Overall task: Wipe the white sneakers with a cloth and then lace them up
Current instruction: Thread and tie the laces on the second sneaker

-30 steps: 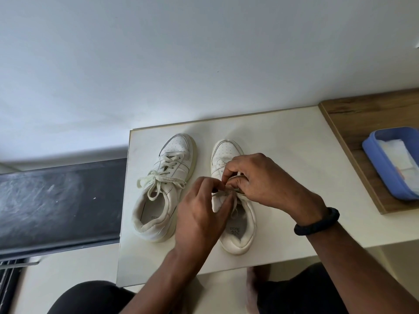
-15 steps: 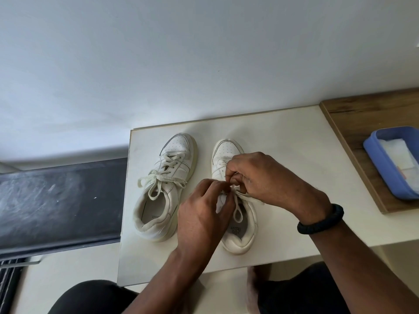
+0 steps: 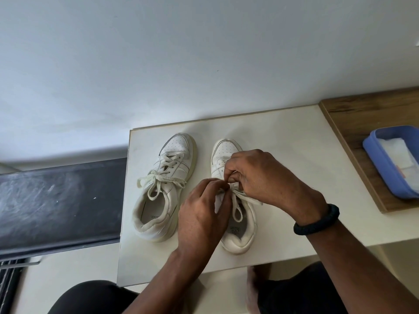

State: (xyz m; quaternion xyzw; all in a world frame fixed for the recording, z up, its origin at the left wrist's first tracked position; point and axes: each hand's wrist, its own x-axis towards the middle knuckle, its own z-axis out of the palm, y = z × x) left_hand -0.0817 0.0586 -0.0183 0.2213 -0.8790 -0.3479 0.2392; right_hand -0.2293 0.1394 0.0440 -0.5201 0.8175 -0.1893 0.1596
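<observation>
Left-side white low-top leather sneaker (image 3: 169, 168) and right-side white low-top leather sneaker (image 3: 225, 148) are set side by side on the off-white rectangular tabletop (image 3: 294, 159), toes pointed away from the person, heels near the front edge. Left-side sneaker is fully laced: its tied cream flat lace (image 3: 158, 179) is knotted in a bow over the tongue, the toe box is perforated, the sole edge is yellowed. Right-side sneaker is partly covered by both hands; only the perforated toe, the insole and the padded heel are exposed, and the insole print is too small to be read. The second cream flat lace (image 3: 237, 210) is held above its tongue: one part is pinched between thumb and curled fingers of the left hand (image 3: 201, 214), another is gripped by the curled fingers of the right hand (image 3: 260, 177). One loop is left hanging over the shoe opening; a flat strand is run out beneath the right hand. A black braided wristband (image 3: 317, 219) is worn on the right wrist. A brown wood-grain board (image 3: 362, 123) is seen adjoining the tabletop on the right. A blue rectangular plastic tray (image 3: 381, 168) is placed on it, cut off by the frame edge. White folded material (image 3: 396, 150) is held in the tray; cloth or paper cannot be told.
</observation>
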